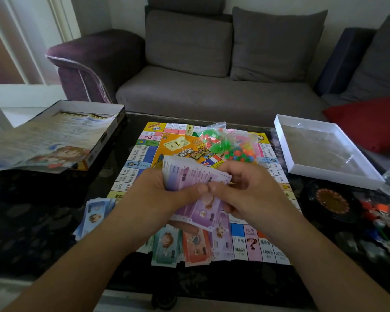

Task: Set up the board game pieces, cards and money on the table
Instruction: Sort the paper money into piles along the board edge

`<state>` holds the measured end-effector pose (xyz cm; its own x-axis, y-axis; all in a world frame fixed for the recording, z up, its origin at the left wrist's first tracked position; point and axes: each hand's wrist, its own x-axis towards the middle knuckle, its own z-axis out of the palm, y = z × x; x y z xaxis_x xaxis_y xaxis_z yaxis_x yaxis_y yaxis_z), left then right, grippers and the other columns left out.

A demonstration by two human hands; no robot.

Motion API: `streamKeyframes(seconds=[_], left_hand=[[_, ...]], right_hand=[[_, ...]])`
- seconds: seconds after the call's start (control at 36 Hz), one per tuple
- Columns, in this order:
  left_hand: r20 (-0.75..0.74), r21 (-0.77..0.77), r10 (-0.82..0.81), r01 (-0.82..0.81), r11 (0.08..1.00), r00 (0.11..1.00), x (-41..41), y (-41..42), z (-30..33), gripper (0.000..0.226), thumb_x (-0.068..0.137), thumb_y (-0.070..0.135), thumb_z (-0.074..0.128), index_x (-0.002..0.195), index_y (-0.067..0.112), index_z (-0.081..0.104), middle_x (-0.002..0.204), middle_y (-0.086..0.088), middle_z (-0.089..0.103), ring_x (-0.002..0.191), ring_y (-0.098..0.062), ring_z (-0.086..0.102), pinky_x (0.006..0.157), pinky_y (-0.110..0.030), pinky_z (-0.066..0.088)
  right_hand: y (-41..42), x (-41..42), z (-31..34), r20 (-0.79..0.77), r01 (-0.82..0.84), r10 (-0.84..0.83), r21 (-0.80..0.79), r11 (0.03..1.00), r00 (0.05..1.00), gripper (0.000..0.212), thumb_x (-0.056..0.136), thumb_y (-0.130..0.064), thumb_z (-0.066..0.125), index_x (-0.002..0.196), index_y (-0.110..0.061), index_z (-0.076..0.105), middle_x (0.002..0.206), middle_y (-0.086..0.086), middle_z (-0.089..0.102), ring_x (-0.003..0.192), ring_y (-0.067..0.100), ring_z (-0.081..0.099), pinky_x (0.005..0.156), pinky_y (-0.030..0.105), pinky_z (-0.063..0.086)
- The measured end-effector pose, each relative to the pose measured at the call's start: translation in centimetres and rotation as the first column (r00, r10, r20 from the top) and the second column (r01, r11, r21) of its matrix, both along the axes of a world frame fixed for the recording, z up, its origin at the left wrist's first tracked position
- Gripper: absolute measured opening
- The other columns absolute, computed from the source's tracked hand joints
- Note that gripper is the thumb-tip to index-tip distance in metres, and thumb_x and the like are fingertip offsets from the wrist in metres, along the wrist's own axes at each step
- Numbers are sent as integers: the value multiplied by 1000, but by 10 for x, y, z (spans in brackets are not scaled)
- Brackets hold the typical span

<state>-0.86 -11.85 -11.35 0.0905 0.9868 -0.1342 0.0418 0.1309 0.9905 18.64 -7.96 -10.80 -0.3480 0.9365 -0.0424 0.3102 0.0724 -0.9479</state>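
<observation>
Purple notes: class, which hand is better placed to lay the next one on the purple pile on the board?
Probably the right hand: the left hand grips the purple notes, while the right pinches one at the thumbs, and the purple pile lies below it.

Two forearms enter from the near edge. Both are bare: no sleeves, cuffs, watch, bracelet or gloves visible. Left hand (158,194) and right hand (245,190) carry no rings. Thumbnails short, unpainted.
</observation>
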Motion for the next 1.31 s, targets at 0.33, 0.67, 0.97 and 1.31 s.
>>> streamKeyframes(seconds=[0.33,0.67,0.97,1.31], left_hand=[[39,-14,-72,73,997,997,-1,-2,4,21,101,22,61,109,12,77,101,-12,80,87,-36,79,63,-55,65],[136,-41,-45,51,998,990,1,-2,5,28,98,29,60,96,12,82,105,-15,79,92,-40,77,62,-47,66],[12,-13,73,-73,997,997,1,2,-1,17,99,20,66,108,12,78,99,-10,81,84,-35,79,71,-54,64],[-68,-28,205,-207,978,977,-6,7,-3,15,99,21,68,104,9,77,92,-9,81,81,-31,80,77,-57,63]], right_hand=[[0,3,2,-12,24,-25,-13,1000,1000,6,97,-14,72,99,-18,76,74,-6,71,57,5,64,55,18,51],[0,4,2,13,50,-50,25,998,999,10,99,-13,70,94,-19,76,85,2,79,67,10,73,56,18,53],[3,5,0,34,128,-129,28,991,991,4,97,-19,73,95,-16,72,82,-1,76,57,3,66,54,16,50],[13,17,1,141,131,-141,78,988,980,6,99,-16,70,94,-19,69,72,-10,74,55,1,67,54,20,50]])
